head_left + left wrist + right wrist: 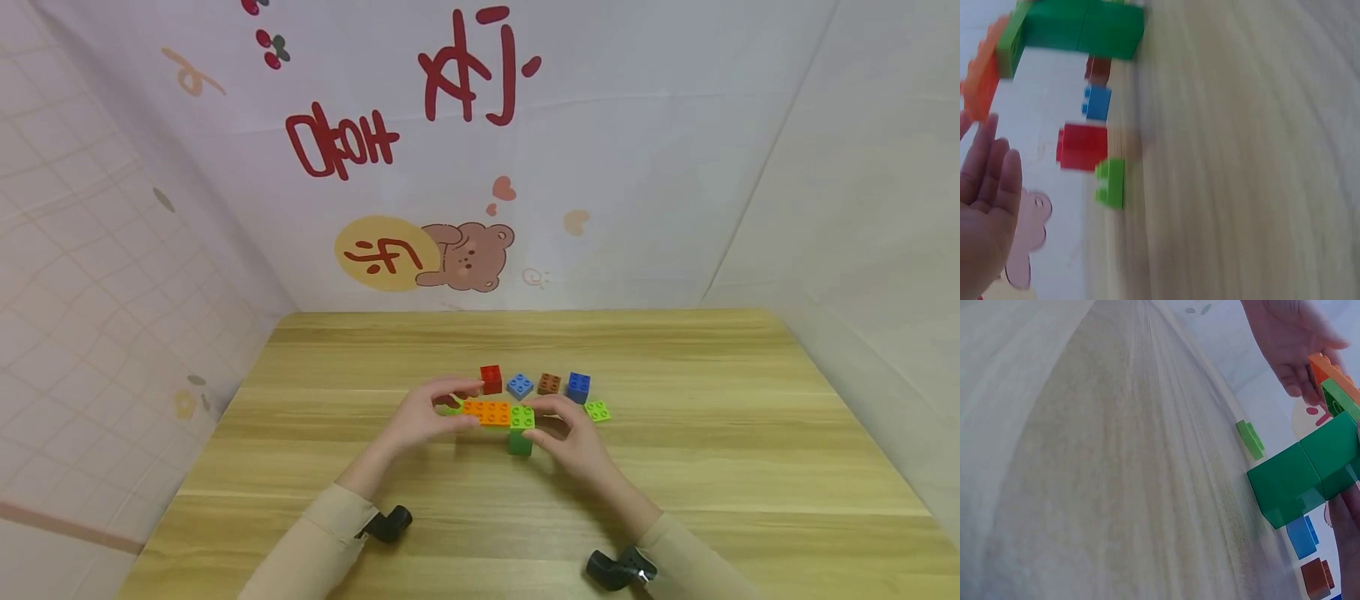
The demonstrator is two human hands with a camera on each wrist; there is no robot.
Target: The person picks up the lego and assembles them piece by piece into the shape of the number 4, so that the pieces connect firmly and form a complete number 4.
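Observation:
My right hand (pixel 573 437) pinches the top of an upright stack of two green bricks (pixel 520 443), thumb in front and fingers behind. A lime green plate (pixel 522 414) caps the stack, its hollow underside jutting out to the left. On that overhang lies a long orange plate (pixel 487 412) with studs up. Around the orange plate's free end, my left hand (pixel 420 417) has its thumb and fingers spread apart. In the left wrist view, the left fingers (pixel 991 181) are nearly straight, with fingertips right at the orange end.
Behind the stack, a red brick (pixel 491 380), a light blue brick (pixel 520 386), a brown brick (pixel 549 383) and a dark blue brick (pixel 578 387) stand in a row. A lime plate (pixel 597 412) lies at right; another lime piece (pixel 1110 182) is at left. A printed cloth hangs behind.

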